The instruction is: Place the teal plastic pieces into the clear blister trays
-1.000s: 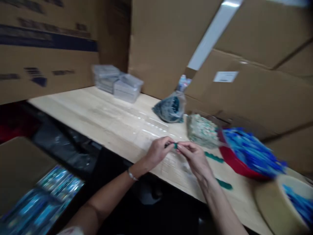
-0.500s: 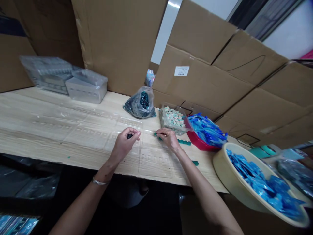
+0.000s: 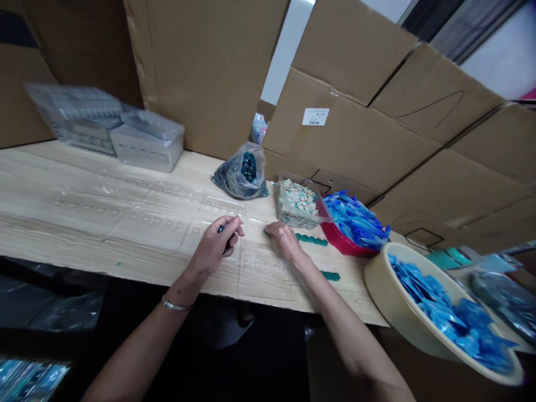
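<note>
My left hand [image 3: 213, 245] is curled closed around small dark teal gem-like pieces [image 3: 221, 229], mostly hidden by the fingers. Over a clear plastic tray [image 3: 268, 287] with a row of small wells, my right hand [image 3: 283, 240] has its fingertips pressed together and low. A bit of a small green piece shows at those fingertips; the rest is hidden. Just right of my right hand lies a row of green pieces [image 3: 312, 240]. A second green row [image 3: 330, 276] shows beyond my right forearm, nearer the table's front edge.
More clear trays [image 3: 146, 229] lie to the left. Behind stand a bag of dark teal pieces [image 3: 238, 176], a clear box of pale chips [image 3: 297, 204] and a red tray [image 3: 347, 243] of blue packets. A cream basin [image 3: 389, 301] sits right. Cardboard boxes [image 3: 355, 128] wall the back.
My right hand has lowered its fingertips toward the tray, and its fingers have drawn in. The left fingers have shifted around the dark pieces. The view has moved slightly.
</note>
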Motion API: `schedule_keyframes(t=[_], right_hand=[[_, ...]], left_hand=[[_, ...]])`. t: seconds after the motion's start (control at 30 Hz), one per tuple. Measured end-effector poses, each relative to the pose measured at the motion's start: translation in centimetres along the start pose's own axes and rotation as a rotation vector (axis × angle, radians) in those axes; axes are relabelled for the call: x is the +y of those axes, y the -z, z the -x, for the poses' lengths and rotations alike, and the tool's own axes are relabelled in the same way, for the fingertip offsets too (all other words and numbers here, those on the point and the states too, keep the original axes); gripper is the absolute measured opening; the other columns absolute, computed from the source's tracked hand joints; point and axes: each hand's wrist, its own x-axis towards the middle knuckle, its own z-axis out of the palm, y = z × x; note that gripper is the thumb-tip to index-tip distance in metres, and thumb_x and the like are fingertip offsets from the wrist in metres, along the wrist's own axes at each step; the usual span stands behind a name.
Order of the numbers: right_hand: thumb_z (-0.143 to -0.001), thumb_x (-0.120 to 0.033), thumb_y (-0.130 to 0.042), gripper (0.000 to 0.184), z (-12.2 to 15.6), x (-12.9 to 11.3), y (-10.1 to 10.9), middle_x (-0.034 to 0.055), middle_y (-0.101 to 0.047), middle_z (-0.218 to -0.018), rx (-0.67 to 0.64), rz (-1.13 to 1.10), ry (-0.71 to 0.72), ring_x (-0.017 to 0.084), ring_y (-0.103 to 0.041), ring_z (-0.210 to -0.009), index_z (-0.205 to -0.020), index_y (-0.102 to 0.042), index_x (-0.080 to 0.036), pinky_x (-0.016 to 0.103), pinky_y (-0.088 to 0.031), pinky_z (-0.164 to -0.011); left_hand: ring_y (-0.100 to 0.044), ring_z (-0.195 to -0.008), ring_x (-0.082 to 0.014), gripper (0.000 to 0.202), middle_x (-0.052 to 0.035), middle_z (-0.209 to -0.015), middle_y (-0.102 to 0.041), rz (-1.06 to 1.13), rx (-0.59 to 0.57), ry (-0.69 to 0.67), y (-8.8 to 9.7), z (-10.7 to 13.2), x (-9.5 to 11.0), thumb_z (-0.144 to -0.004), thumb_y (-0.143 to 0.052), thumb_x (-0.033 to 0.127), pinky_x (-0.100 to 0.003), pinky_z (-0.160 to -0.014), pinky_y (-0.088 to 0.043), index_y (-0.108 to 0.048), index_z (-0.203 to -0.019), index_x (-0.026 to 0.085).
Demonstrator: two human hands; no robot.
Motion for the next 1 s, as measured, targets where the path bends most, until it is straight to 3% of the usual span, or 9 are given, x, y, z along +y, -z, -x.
schedule_keyframes(t=[0.1, 0.23, 0.3, 0.4, 0.5, 0.6, 0.73, 0.9, 1.0], right_hand=[[-0.078, -0.007, -0.044, 0.023, 0.2, -0.4, 0.1, 0.0098, -0.067, -0.081, -0.038, 0.114, 0.039, 0.02, -0.058, -0.085, -0.074, -0.065, -0.016, 0.031, -0.043, -0.078], [-0.079, -0.02, -0.055, 0.018, 0.7, -2.6, 1.7, 0.0099, -0.064, -0.101, 0.143, -0.003, 0.033, 0.023, -0.057, -0.097, -0.095, -0.065, -0.018, 0.038, -0.042, -0.087], [-0.082, -0.026, -0.056, 0.017, 0.8, -5.0, 2.8, 0.0088, -0.064, -0.099, 0.207, -0.135, 0.036, 0.022, -0.058, -0.094, -0.095, -0.065, -0.02, 0.037, -0.044, -0.085], [-0.084, -0.03, -0.054, 0.017, 0.5, -9.4, 3.8, 0.0064, -0.065, -0.089, 0.165, -0.283, 0.062, 0.019, -0.059, -0.086, -0.091, -0.067, -0.021, 0.032, -0.046, -0.078], [-0.078, -0.027, -0.061, 0.013, -0.4, -12.2, 3.6, 0.0056, -0.065, -0.091, 0.12, -0.323, 0.101, 0.02, -0.058, -0.091, -0.089, -0.068, -0.023, 0.034, -0.045, -0.082], [-0.075, -0.023, -0.062, 0.01, -1.1, -12.7, 2.7, 0.0052, -0.067, -0.09, 0.126, -0.394, 0.042, 0.019, -0.059, -0.087, -0.082, -0.069, -0.021, 0.031, -0.047, -0.076], [-0.079, -0.028, -0.056, 0.016, -1.1, -11.9, 2.1, 0.0025, -0.066, -0.067, 0.109, -0.531, -0.151, 0.014, -0.057, -0.059, -0.08, -0.068, -0.017, 0.024, -0.044, -0.055], [-0.072, -0.029, -0.064, 0.014, -0.9, -12.0, 1.9, 0.0032, -0.065, -0.074, 0.151, -0.528, -0.085, 0.013, -0.055, -0.062, -0.08, -0.069, -0.019, 0.025, -0.043, -0.059], [-0.072, -0.031, -0.065, 0.016, -0.9, -11.7, 1.8, 0.0013, -0.063, -0.066, 0.191, -0.695, -0.21, 0.012, -0.054, -0.059, -0.079, -0.069, -0.018, 0.025, -0.042, -0.059]], left_hand=[[-0.039, -0.046, -0.003, 0.026, -0.0002, -0.07, -0.051, 0.296, -0.065, 0.13, -0.1, -0.1, -0.2, -0.075, -0.061, 0.038, -0.01, -0.031, -0.015, -0.056, -0.084, 0.014], [-0.042, -0.048, -0.0035, 0.024, -0.0009, -0.071, -0.05, 0.482, -0.089, 0.234, 0.1, -0.4, -0.8, -0.08, -0.055, 0.036, -0.01, -0.03, -0.016, -0.056, -0.087, 0.013], [-0.042, -0.047, -0.0036, 0.028, -0.0011, -0.071, -0.05, 0.48, -0.094, 0.226, 0.1, -0.5, -1.1, -0.081, -0.054, 0.039, -0.01, -0.03, -0.017, -0.058, -0.09, 0.013], [-0.042, -0.046, -0.0042, 0.037, 0.0002, -0.068, -0.049, 0.394, -0.093, 0.188, -0.1, -0.2, -1.5, -0.079, -0.053, 0.048, -0.011, -0.032, -0.018, -0.06, -0.095, 0.015], [-0.039, -0.043, -0.0041, 0.048, 0.0006, -0.065, -0.05, 0.268, -0.072, 0.13, -0.5, 0.1, -1.7, -0.077, -0.049, 0.058, -0.013, -0.033, -0.018, -0.062, -0.098, 0.016], [-0.038, -0.042, -0.0042, 0.054, -0.0002, -0.067, -0.053, 0.213, -0.091, 0.102, -0.6, 0.3, -1.6, -0.076, -0.045, 0.063, -0.014, -0.033, -0.017, -0.062, -0.1, 0.018], [-0.042, -0.045, -0.0063, 0.06, -0.0001, -0.063, -0.05, 0.225, -0.132, 0.124, -0.2, 0.3, -1.4, -0.076, -0.042, 0.066, -0.013, -0.034, -0.018, -0.059, -0.106, 0.018], [-0.041, -0.045, -0.0061, 0.061, -0.0005, -0.065, -0.051, 0.164, -0.105, 0.117, -0.2, 0.2, -1.4, -0.076, -0.042, 0.065, -0.013, -0.034, -0.02, -0.057, -0.111, 0.018], [-0.04, -0.045, -0.0061, 0.06, 0.0011, -0.064, -0.048, 0.163, -0.11, 0.125, -0.3, 0.3, -1.3, -0.076, -0.042, 0.066, -0.013, -0.033, -0.02, -0.057, -0.111, 0.019]])
